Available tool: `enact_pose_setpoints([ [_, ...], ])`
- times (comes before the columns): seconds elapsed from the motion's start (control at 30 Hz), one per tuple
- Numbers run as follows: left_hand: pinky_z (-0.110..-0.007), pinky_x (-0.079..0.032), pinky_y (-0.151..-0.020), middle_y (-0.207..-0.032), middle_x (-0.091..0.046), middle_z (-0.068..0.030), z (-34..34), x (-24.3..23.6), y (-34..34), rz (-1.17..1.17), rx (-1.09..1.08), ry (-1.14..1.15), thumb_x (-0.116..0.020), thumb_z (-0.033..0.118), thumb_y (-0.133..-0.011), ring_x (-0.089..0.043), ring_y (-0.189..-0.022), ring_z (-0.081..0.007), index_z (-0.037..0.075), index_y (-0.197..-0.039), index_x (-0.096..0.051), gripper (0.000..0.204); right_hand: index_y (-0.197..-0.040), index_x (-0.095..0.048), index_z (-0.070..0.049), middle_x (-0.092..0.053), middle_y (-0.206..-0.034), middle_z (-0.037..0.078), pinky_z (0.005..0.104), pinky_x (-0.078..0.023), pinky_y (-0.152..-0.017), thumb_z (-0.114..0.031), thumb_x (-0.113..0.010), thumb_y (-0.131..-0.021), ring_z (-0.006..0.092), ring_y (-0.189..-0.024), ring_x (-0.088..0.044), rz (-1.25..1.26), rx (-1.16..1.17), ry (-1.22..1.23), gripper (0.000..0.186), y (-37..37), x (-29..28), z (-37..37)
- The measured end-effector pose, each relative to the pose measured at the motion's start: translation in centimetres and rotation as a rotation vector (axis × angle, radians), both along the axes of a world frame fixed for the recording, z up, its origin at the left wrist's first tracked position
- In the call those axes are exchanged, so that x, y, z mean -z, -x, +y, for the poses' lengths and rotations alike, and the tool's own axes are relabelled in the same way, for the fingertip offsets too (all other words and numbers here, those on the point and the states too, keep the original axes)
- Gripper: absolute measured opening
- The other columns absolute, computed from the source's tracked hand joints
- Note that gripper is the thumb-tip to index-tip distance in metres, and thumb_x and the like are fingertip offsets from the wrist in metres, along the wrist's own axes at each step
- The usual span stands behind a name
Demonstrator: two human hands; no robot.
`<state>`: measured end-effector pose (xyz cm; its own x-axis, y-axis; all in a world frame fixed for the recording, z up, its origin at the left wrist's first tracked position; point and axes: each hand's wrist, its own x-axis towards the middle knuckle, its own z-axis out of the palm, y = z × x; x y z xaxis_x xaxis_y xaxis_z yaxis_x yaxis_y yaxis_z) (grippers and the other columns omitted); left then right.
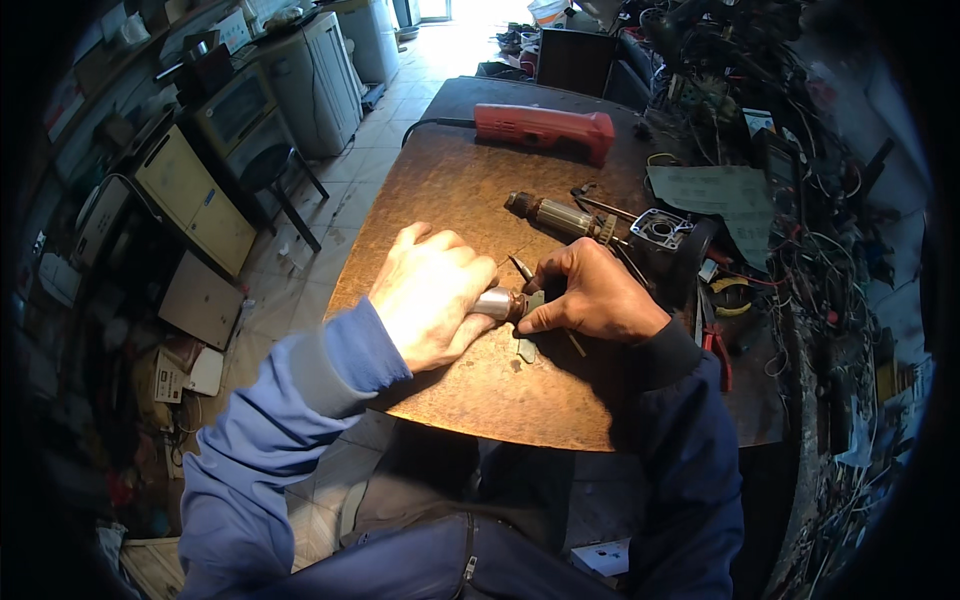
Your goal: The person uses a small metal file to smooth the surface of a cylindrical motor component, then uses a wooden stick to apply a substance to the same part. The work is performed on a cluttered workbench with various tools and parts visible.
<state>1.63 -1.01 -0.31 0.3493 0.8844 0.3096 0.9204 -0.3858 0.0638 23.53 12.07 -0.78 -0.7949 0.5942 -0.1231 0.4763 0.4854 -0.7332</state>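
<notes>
Cylinder (493, 303) of silvery metal lies, long axis left-to-right, over the tabletop (440, 185), the left hand (437, 295) clamped around its left part, the right hand (598, 295) pinching a greenish piece (536, 300) at its coppery right end.

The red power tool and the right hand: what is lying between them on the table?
In the head view, a metal rotor lies aslant between the red power tool and the right hand.
</notes>
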Motion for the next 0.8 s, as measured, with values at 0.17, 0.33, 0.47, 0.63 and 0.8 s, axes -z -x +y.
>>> enact_pose_setpoints([
  [0.17,-0.05,-0.047,-0.106,-0.105,-0.075,-0.0129,0.0,0.7,-0.3,-0.054,0.008,-0.167,-0.084,0.042,-0.09,-0.068,-0.112,-0.0329,0.008,-0.116,-0.077,0.044,-0.093,-0.08,0.007,-0.074,-0.078,0.022,0.0429,-0.056,-0.073,-0.024,-0.103,-0.072,0.0284,-0.075,-0.074,0.056,-0.001,-0.001,0.044,-0.1,0.4,0.0],
  [0.33,-0.051,-0.047,-0.107,-0.106,-0.076,-0.013,-0.2,0.5,0.1,-0.022,0.018,-0.03,-0.085,0.042,-0.088,-0.068,-0.114,-0.0328,0.008,-0.115,-0.078,0.044,-0.094,-0.08,0.006,-0.074,-0.077,0.021,0.043,-0.056,-0.072,-0.023,-0.102,-0.072,0.0283,-0.074,-0.074,0.022,-0.012,-0.006,0.043,-0.1,0.2,0.2],
  [0.47,-0.051,-0.047,-0.106,-0.105,-0.076,-0.0108,-0.7,-0.1,-0.9,-0.066,-0.054,-0.041,-0.087,0.04,-0.087,-0.069,-0.111,-0.0319,0.008,-0.112,-0.078,0.042,-0.094,-0.08,0.005,-0.073,-0.076,0.02,0.0425,-0.055,-0.071,-0.023,-0.102,-0.073,0.0272,-0.073,-0.072,0.017,-0.007,-0.015,0.041,-0.1,0.5,0.2],
  [0.63,-0.05,-0.047,-0.105,-0.101,-0.075,-0.0104,-0.2,1.0,-0.1,-0.043,0.015,-0.158,-0.087,0.04,-0.086,-0.069,-0.107,-0.0314,0.008,-0.108,-0.078,0.04,-0.093,-0.08,0.005,-0.073,-0.076,0.019,0.0425,-0.055,-0.069,-0.022,-0.102,-0.074,0.0264,-0.071,-0.071,0.05,-0.021,-0.005,0.04,-0.1,-0.1,-0.1],
  [0.8,-0.051,-0.047,-0.105,-0.113,-0.078,-0.0118,-0.4,-0.5,-1.0,-0.071,-0.089,0.06,-0.084,0.036,-0.091,-0.069,-0.115,-0.0317,0.008,-0.111,-0.079,0.035,-0.095,-0.081,0.005,-0.075,-0.077,0.019,0.0426,-0.055,-0.07,-0.023,-0.102,-0.074,0.0269,-0.073,-0.072,0.026,-0.014,-0.012,0.041,-0.2,0.3,0.1],
])
